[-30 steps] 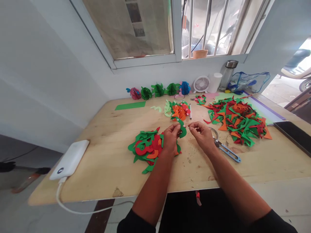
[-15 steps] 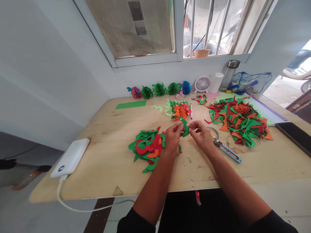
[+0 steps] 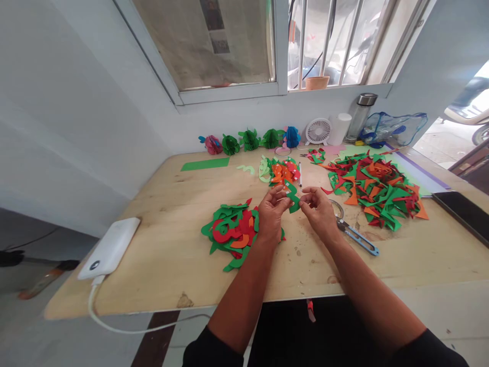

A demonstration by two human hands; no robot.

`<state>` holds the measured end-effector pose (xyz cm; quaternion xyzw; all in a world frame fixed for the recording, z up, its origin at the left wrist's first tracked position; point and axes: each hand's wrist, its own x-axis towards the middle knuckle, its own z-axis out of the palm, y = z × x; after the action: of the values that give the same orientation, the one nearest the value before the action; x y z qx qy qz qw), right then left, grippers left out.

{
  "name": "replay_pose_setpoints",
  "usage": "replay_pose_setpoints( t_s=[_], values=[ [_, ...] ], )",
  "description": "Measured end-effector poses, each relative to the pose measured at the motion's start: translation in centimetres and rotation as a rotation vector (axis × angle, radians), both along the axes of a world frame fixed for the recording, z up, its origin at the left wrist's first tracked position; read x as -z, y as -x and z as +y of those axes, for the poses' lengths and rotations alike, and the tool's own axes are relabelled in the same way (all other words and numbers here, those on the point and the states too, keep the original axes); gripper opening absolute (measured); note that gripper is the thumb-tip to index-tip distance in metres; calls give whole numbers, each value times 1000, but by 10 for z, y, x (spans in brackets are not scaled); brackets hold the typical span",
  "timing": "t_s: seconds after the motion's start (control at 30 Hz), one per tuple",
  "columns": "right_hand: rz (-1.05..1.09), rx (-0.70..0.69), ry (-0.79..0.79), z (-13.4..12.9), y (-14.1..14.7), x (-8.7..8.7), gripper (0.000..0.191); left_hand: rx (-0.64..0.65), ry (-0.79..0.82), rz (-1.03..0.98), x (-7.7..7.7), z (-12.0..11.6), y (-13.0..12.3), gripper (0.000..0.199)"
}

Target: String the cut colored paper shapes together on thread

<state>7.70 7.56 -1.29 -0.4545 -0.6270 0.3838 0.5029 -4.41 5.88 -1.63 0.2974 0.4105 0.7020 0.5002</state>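
A small wavy green paper cutout (image 3: 293,198) is held up between my two hands, above the table. My right hand (image 3: 318,208) pinches its right edge between thumb and fingertips. My left hand (image 3: 272,210) has its thumb and fingers closed at the left edge; its exact grip is partly hidden. A small white patch shows near the top of the cutout. Beside and partly beneath my left hand lies a pile of green, red and orange cutouts (image 3: 229,229). Beyond my hands is a smaller heap of orange, red and green cutouts (image 3: 280,171).
Paper scraps (image 3: 378,186) are heaped at the right, near a phone (image 3: 464,214). A blue box cutter (image 3: 359,238) and a tape roll (image 3: 336,208) lie by my right forearm. Honeycomb paper figures (image 3: 250,139) and a fan (image 3: 318,131) line the wall. A power bank (image 3: 110,247) is left.
The green cutout has turned slightly and shows more of its wavy outline. My left fingers have shifted back and loosened a little, while the right hand keeps its pinch.
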Motion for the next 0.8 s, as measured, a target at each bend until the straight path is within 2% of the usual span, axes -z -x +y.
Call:
replay_pose_setpoints(
  t_s=[0.13,0.43,0.57,0.8],
  values=[
    [20,-20,14,-1,1,0,25,2,4,-5,-1,-1,-1,41],
    [19,-32,23,-3,4,-1,23,-123,7,107,-9,-3,-1,36],
    [0,-5,6,-5,4,-4,17,-182,3,167,-12,-4,0,36],
    [-51,-19,-14,-8,5,-7,16,-191,0,239,-15,-7,-2,36]
  ],
)
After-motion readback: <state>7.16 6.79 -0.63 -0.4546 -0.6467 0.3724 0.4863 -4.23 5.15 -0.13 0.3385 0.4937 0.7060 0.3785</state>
